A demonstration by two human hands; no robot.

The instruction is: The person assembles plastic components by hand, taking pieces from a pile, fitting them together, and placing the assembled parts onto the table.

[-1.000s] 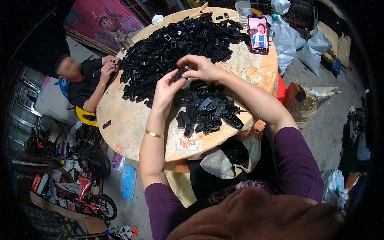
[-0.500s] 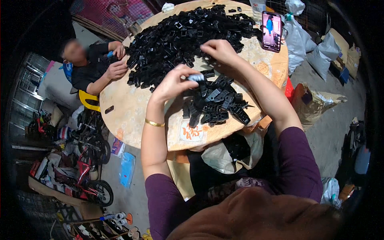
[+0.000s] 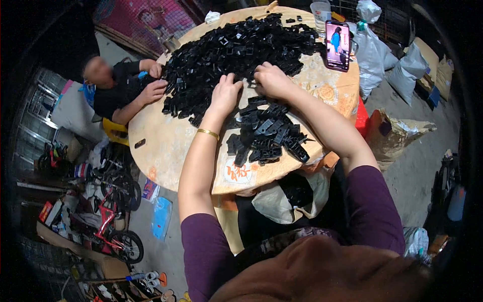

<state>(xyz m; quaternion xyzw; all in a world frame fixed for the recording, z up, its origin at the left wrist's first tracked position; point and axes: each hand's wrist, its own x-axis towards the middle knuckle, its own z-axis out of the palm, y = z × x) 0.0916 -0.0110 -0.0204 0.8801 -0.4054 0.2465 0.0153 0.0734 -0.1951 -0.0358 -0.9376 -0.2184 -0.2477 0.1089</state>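
A large heap of small black plastic parts [image 3: 216, 60] covers much of the round table. At its near edge my left hand [image 3: 225, 94], with a gold bangle at the wrist, points its bent fingers down into the parts. Close beside it on the right, my right hand [image 3: 272, 80] has its fingers curled together at the heap's edge. Whatever either hand grips is hidden under the fingers. Between my forearms lies a smaller cluster of longer black plastic pieces [image 3: 269, 128], nearer to me than both hands.
The table [image 3: 166, 161] has a patterned cloth. A phone [image 3: 337, 45] stands propped at the far right, near a clear plastic cup [image 3: 321, 15]. A co-worker [image 3: 121, 83] sits at the left, hands at the heap. An open sack [image 3: 271, 204] hangs below the near edge; filled sacks [image 3: 372, 55] stand right.
My left hand has moved up and away to the heap's edge, and the pale blue item at its fingers is out of sight. The right hand has shifted slightly nearer.
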